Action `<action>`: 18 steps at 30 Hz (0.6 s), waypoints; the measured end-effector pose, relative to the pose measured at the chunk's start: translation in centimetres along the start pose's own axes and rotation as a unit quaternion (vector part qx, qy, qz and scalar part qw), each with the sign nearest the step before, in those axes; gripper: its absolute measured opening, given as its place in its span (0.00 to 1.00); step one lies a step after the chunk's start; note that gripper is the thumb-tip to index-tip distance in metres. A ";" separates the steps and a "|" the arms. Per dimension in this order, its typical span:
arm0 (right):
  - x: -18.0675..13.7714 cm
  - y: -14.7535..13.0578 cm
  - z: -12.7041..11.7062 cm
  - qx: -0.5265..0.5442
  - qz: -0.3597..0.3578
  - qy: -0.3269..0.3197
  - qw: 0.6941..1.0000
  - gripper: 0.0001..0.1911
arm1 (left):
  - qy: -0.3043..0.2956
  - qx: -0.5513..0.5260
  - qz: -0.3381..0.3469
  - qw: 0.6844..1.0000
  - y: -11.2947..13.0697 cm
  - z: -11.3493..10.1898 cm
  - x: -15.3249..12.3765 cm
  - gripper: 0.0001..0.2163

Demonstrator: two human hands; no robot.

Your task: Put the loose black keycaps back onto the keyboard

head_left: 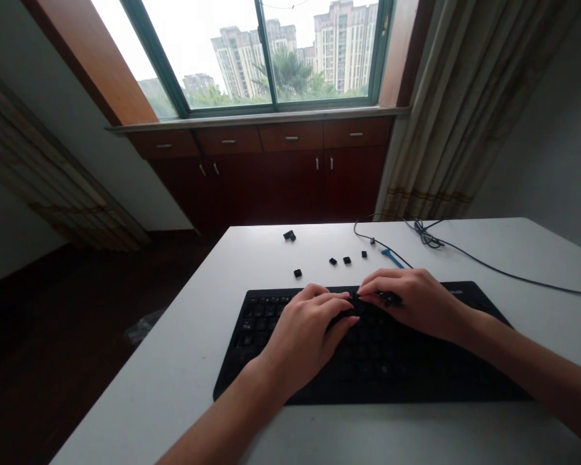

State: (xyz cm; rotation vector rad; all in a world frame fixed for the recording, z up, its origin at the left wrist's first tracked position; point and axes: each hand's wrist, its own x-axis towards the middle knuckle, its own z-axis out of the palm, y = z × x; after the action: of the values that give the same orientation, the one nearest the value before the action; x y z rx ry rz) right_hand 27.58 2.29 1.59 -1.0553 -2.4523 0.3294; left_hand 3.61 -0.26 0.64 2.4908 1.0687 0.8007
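A black keyboard (pixel 271 323) lies on the white table (pixel 174 387) in front of me. My left hand (pixel 305 329) rests flat on its middle keys, fingers stretched out toward the top row. My right hand (pixel 411 300) lies over the upper middle of the keyboard with its fingers curled together, fingertips pressed at the top row beside the left hand's fingertips; what they pinch, if anything, is hidden. Several loose black keycaps (pixel 339 260) lie on the table just beyond the keyboard, one pair (pixel 289 236) farther back.
A blue tool (pixel 391 257) and a black cable (pixel 489 266) lie at the back right of the table. Beyond the table's far edge stand dark red cabinets (pixel 271 174) under a window, with a curtain (pixel 465 116) at the right. Dark floor lies left.
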 end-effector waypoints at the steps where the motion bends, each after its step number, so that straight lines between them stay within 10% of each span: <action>1: 0.0 0.0 0.0 0.000 -0.001 -0.004 1.000 0.10 | -0.003 0.001 -0.001 1.000 0.0 0.0 0.0 0.09; 18: -0.7 -0.4 -0.8 -0.015 0.000 -0.030 0.999 0.11 | 0.078 -0.206 -0.106 0.970 0.9 -0.4 0.3 0.08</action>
State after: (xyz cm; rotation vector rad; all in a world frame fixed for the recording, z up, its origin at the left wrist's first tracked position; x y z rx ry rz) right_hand 28.15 1.57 2.24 -1.0731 -2.5166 0.3303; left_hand 4.02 -0.62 1.54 1.9611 1.0691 1.0432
